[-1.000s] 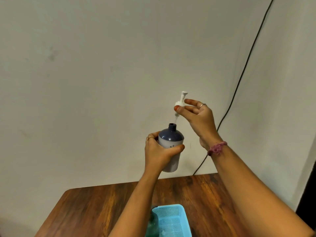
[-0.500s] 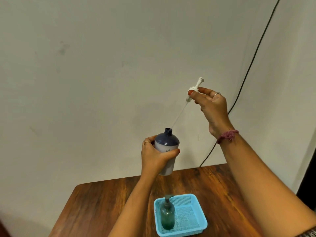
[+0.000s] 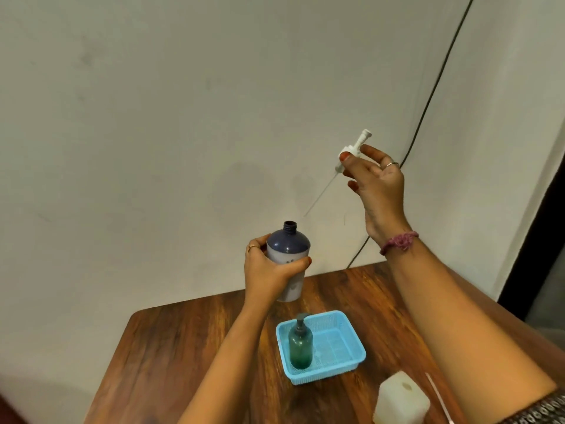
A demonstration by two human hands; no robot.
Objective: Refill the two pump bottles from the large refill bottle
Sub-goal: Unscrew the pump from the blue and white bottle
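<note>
My left hand point(image 3: 269, 272) grips a blue-and-white bottle point(image 3: 287, 252) in the air above the table, upright, its neck open with no pump on it. My right hand point(image 3: 377, 185) is raised up and to the right and pinches the white pump head point(image 3: 351, 149); the thin dip tube slants down-left, clear of the bottle. A green pump bottle point(image 3: 301, 344) with its pump on stands in a light blue basket point(image 3: 342, 359). The large pale refill bottle point(image 3: 400, 399) stands at the bottom right.
The wooden table point(image 3: 189, 347) ends close to a plain wall. A black cable point(image 3: 434, 87) runs down the wall behind my right hand. A thin white stick point(image 3: 438, 399) lies on the table beside the refill bottle.
My right hand has drawn the pump fully out of the bottle and carried it up and right. The view has tilted down, bringing the basket, green bottle and refill bottle into sight.
</note>
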